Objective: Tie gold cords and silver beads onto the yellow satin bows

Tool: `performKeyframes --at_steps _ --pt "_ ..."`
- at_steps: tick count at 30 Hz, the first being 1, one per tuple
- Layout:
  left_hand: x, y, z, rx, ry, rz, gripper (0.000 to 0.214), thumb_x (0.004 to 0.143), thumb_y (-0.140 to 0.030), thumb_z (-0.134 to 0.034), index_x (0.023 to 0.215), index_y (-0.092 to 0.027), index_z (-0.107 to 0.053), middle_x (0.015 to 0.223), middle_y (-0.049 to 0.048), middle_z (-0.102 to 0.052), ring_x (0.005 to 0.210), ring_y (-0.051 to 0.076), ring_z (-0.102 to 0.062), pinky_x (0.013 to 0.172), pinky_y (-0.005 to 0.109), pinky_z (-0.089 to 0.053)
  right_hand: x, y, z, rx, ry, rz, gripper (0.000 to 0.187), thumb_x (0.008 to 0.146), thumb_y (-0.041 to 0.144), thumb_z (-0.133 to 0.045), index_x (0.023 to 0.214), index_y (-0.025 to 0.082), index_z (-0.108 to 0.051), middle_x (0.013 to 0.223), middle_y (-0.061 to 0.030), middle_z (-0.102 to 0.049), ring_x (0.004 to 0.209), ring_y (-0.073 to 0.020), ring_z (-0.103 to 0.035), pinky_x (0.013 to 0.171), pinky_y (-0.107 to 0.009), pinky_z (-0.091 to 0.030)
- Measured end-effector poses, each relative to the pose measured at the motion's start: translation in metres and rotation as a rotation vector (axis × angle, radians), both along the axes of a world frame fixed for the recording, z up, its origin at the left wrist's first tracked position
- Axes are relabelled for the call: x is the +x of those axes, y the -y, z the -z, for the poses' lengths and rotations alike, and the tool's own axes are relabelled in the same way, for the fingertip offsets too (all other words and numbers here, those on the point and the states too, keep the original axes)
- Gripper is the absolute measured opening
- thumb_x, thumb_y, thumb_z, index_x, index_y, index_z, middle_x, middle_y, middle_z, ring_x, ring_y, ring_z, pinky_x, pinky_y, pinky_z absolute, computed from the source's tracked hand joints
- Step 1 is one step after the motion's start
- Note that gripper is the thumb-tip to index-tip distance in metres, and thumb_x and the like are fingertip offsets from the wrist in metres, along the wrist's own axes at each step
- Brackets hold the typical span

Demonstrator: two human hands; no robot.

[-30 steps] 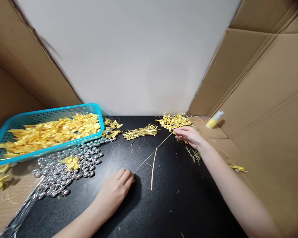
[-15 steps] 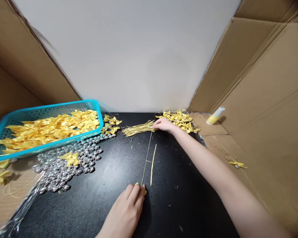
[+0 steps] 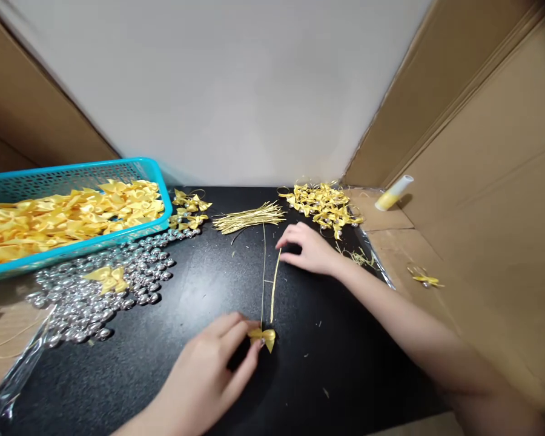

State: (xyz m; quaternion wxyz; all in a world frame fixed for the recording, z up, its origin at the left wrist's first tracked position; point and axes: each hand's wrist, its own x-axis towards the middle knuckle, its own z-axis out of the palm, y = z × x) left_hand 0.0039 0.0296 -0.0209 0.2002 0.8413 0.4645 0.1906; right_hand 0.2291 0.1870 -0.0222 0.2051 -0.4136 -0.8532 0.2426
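Observation:
My left hand point(image 3: 209, 363) holds a yellow ribbon bow point(image 3: 267, 337) low on the black table, index finger and thumb against its left side. A small silver bead shows at the bow's middle by the thumb. From the bow a thin pale line with a short cross tick runs up the table; whether it is cord or a mark I cannot tell. My right hand point(image 3: 306, 247) has thumb and index fingertip slightly apart, around the upper end of a loose gold tie point(image 3: 275, 290). Beyond it lies a bundle of gold ties point(image 3: 249, 218).
A turquoise basket point(image 3: 167, 209) of yellow bows stands at left. In front spread many silver beads point(image 3: 79, 309) with a bow on top. Finished-looking bows with gold loops point(image 3: 322, 203) are heaped back right. A whitish-yellow tube point(image 3: 393, 194) stands on cardboard, near the cardboard walls.
My right hand has left the bundle and come toward me to the loose gold tie. My left hand has turned, uncovering the bow. The view has shifted slightly.

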Motion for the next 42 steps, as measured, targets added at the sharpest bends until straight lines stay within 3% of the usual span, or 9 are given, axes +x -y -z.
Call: performKeyframes --at_steps 4,11,19,23,29,36,42 --pt "-0.016 -0.026 -0.001 0.013 0.019 -0.056 0.02 0.092 -0.027 -0.047 0.096 -0.018 -0.064 0.088 0.0057 -0.068 0.081 0.019 -0.065 0.072 0.03 -0.053 0.006 0.033 0.01 0.041 0.133 -0.255 0.014 0.082 0.03 -0.071 0.093 0.023 -0.071 0.102 -0.0043 -0.062 0.098 -0.0206 -0.049 0.088 -0.036 -0.038" --pt "-0.003 -0.055 -0.002 0.075 0.022 0.012 0.018 0.091 -0.024 -0.049 0.094 -0.018 -0.066 0.088 0.0055 -0.066 0.083 0.02 -0.06 0.074 0.033 -0.049 -0.003 0.043 0.002 0.174 0.384 -0.299 0.012 0.09 0.027 -0.061 0.087 0.018 -0.067 0.094 -0.0039 -0.063 0.096 -0.021 -0.049 0.084 -0.036 -0.034" --pt "0.018 -0.074 -0.007 0.06 -0.118 0.051 0.018 0.088 -0.03 -0.057 0.095 -0.019 -0.069 0.09 0.0067 -0.064 0.085 0.024 -0.056 0.077 0.038 -0.048 0.01 0.063 0.01 0.341 0.55 -0.132 0.016 0.096 0.02 -0.048 0.089 0.015 -0.06 0.095 -0.0052 -0.06 0.091 -0.0216 -0.047 0.079 -0.036 -0.031" --pt "0.025 -0.084 -0.018 0.08 -0.142 0.026 0.022 0.087 -0.034 -0.061 0.1 -0.021 -0.072 0.093 0.0061 -0.065 0.088 0.024 -0.058 0.077 0.037 -0.048 0.015 0.064 -0.009 0.442 0.567 -0.009 0.015 0.096 0.019 -0.047 0.088 0.016 -0.059 0.095 -0.0062 -0.06 0.09 -0.0228 -0.047 0.078 -0.037 -0.03" --pt "0.029 -0.094 -0.037 0.097 -0.289 0.012 0.014 0.088 -0.027 -0.062 0.087 -0.026 -0.076 0.078 0.0002 -0.066 0.071 0.018 -0.063 0.061 0.029 -0.043 0.002 0.065 -0.032 0.543 0.555 0.008 0.012 0.095 0.018 -0.048 0.088 0.016 -0.058 0.093 -0.0061 -0.061 0.087 -0.0228 -0.048 0.077 -0.037 -0.028" --pt "0.026 -0.098 -0.035 0.421 -0.399 -0.093 0.021 0.09 -0.028 -0.059 0.076 -0.022 -0.074 0.073 0.0028 -0.064 0.07 0.022 -0.06 0.059 0.033 -0.043 -0.009 0.056 -0.026 0.501 0.441 0.069 0.013 0.093 0.012 -0.052 0.095 0.016 -0.063 0.087 -0.0035 -0.067 0.082 -0.0202 -0.053 0.077 -0.035 -0.027" --pt "0.023 -0.102 -0.037 0.617 -0.402 -0.13 0.021 0.092 -0.027 -0.054 0.089 -0.019 -0.074 0.08 0.006 -0.063 0.072 0.023 -0.057 0.061 0.033 -0.046 -0.025 0.049 -0.037 0.458 0.537 0.21 0.019 0.093 0.015 -0.05 0.087 0.017 -0.068 0.085 -0.0042 -0.067 0.084 -0.0214 -0.056 0.074 -0.036 -0.027"
